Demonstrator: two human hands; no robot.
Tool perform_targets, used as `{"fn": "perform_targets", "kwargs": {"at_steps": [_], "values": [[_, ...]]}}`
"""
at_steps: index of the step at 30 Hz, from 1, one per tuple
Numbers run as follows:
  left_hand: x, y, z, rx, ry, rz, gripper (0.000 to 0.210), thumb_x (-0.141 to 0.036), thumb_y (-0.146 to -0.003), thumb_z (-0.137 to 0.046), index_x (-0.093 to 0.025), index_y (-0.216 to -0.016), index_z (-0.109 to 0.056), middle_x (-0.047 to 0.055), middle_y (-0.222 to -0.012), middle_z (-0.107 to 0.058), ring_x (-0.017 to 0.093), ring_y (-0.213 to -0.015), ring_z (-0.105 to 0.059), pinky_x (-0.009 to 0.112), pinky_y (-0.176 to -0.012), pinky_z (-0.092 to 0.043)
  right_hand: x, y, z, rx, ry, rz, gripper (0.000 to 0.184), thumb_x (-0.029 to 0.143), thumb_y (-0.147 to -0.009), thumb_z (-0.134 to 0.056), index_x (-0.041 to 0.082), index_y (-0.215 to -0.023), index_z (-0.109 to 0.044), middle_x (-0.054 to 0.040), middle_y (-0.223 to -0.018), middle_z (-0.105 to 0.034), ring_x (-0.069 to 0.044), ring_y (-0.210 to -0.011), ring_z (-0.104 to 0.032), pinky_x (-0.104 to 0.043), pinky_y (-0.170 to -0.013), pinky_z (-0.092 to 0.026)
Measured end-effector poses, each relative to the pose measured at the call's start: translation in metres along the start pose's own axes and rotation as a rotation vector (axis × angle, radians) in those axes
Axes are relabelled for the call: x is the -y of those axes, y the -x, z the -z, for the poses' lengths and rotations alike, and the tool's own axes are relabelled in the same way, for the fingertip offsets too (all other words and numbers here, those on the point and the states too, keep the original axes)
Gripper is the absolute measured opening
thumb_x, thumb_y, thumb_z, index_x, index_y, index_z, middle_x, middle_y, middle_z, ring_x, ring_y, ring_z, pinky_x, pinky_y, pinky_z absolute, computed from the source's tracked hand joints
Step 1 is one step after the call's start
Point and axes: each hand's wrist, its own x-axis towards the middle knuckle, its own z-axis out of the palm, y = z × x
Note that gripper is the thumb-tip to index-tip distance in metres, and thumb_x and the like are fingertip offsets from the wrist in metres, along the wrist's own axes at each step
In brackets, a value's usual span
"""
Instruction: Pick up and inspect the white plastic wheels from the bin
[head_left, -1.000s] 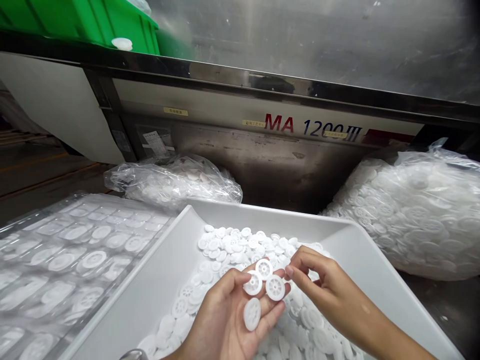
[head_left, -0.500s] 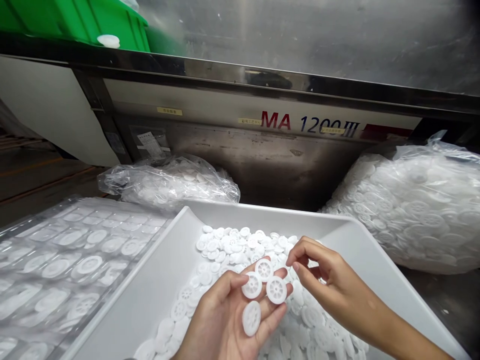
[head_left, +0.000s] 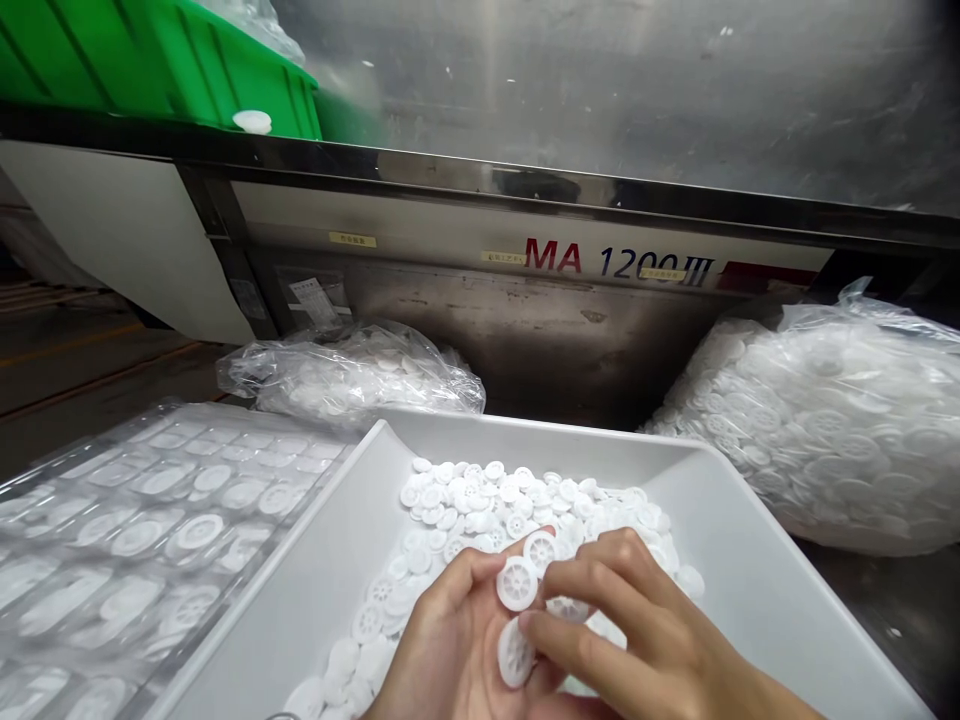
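Observation:
My left hand (head_left: 457, 640) is turned palm up over the bin and cradles several small white plastic spoked wheels (head_left: 517, 584). Its thumb lies against the edge of one of them. From the right, my right hand (head_left: 637, 625) reaches over the palm with curled fingers, a fingertip on the lowest wheel (head_left: 516, 652). The right thumb is hidden, and those fingers partly cover another wheel (head_left: 568, 608). Below both hands, a heap of the same white wheels (head_left: 480, 495) fills part of the light grey bin (head_left: 247, 610).
Left of the bin lie clear compartment trays (head_left: 150, 480) holding white parts. Behind it are a clear bag (head_left: 360, 370) of white parts and, at right, a larger full bag (head_left: 840, 430). A green crate (head_left: 165, 70) stands on the metal ledge above.
My right hand has moved left and down from beside the left hand onto the wheels in its palm. The view has tilted up slightly.

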Motion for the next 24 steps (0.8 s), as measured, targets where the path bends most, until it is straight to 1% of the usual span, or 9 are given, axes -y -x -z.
{"fn": "perform_targets", "kwargs": {"at_steps": [2,5,7,9,13,16,20,22,24], "values": [[-0.001,0.000,0.003,0.027,0.027,0.044,0.018,-0.025,-0.080,-0.045,-0.012,-0.077,-0.056,0.000,-0.068,-0.052,0.005,-0.057,-0.050,0.014,-0.056,-0.037,0.004,-0.001,-0.007,-0.068,0.098,0.057,0.024,0.014,-0.091,-0.041,0.014,-0.097,-0.064,-0.0068,-0.089,-0.064,-0.017,-0.074,-0.054,-0.033,-0.065,-0.042],[-0.002,-0.002,0.007,0.067,0.050,0.093,0.019,-0.029,-0.081,-0.047,-0.013,-0.074,-0.054,-0.003,-0.061,-0.046,0.003,-0.049,-0.043,0.012,-0.047,-0.028,0.007,-0.003,-0.017,-0.157,0.149,0.078,0.014,0.010,-0.083,-0.053,0.013,-0.088,-0.066,-0.0044,-0.078,-0.066,-0.015,-0.066,-0.055,-0.031,-0.059,-0.040],[-0.002,-0.003,0.007,0.076,0.057,0.111,0.016,-0.027,-0.081,-0.048,-0.012,-0.077,-0.054,-0.004,-0.062,-0.045,0.002,-0.051,-0.043,0.012,-0.049,-0.029,0.007,-0.005,-0.022,-0.187,0.170,0.097,0.013,0.005,-0.078,-0.058,0.012,-0.086,-0.066,-0.0022,-0.073,-0.066,-0.014,-0.065,-0.057,-0.031,-0.060,-0.041],[-0.002,-0.003,0.004,0.086,0.052,0.099,0.016,-0.024,-0.081,-0.047,-0.010,-0.081,-0.055,-0.003,-0.065,-0.047,0.002,-0.055,-0.045,0.012,-0.053,-0.031,0.007,-0.004,-0.023,-0.201,0.179,0.117,0.018,0.000,-0.078,-0.055,0.012,-0.084,-0.066,-0.0001,-0.071,-0.067,-0.012,-0.068,-0.058,-0.031,-0.065,-0.042],[-0.004,-0.002,-0.004,0.123,0.013,0.038,0.021,-0.025,-0.083,-0.041,-0.012,-0.082,-0.058,0.000,-0.069,-0.050,0.006,-0.062,-0.050,0.015,-0.060,-0.037,0.005,0.001,-0.018,-0.134,0.172,0.139,0.019,0.002,-0.083,-0.050,0.012,-0.082,-0.066,0.0011,-0.074,-0.068,-0.010,-0.069,-0.059,-0.031,-0.071,-0.041],[-0.006,-0.003,-0.006,0.128,-0.015,-0.034,0.024,-0.026,-0.084,-0.039,-0.011,-0.092,-0.057,0.006,-0.086,-0.055,0.012,-0.076,-0.055,0.023,-0.076,-0.040,0.003,0.004,-0.010,-0.052,0.158,0.156,0.027,0.002,-0.087,-0.042,0.013,-0.084,-0.066,-0.0003,-0.080,-0.070,-0.010,-0.072,-0.060,-0.032,-0.073,-0.040],[-0.005,-0.003,-0.002,0.107,-0.065,-0.111,0.037,-0.027,-0.084,-0.039,-0.004,-0.111,-0.048,0.015,-0.104,-0.054,0.022,-0.096,-0.054,0.033,-0.093,-0.033,0.001,0.004,-0.002,0.007,0.150,0.189,0.035,-0.002,-0.089,-0.035,0.013,-0.090,-0.067,-0.0005,-0.084,-0.071,-0.010,-0.075,-0.062,-0.034,-0.079,-0.040],[-0.005,-0.002,0.000,0.093,-0.081,-0.131,0.041,-0.028,-0.084,-0.038,-0.003,-0.115,-0.044,0.019,-0.109,-0.053,0.026,-0.103,-0.052,0.038,-0.100,-0.027,0.001,0.002,0.000,0.024,0.150,0.209,0.037,-0.001,-0.089,-0.033,0.013,-0.088,-0.067,-0.0009,-0.082,-0.070,-0.011,-0.073,-0.062,-0.034,-0.075,-0.042],[-0.006,-0.002,0.002,0.093,-0.089,-0.140,0.042,-0.029,-0.084,-0.038,-0.002,-0.116,-0.043,0.020,-0.110,-0.053,0.027,-0.105,-0.052,0.040,-0.104,-0.023,0.000,-0.001,0.001,0.020,0.159,0.217,0.033,0.000,-0.089,-0.037,0.012,-0.087,-0.067,-0.0017,-0.080,-0.070,-0.011,-0.071,-0.063,-0.033,-0.069,-0.043]]}}
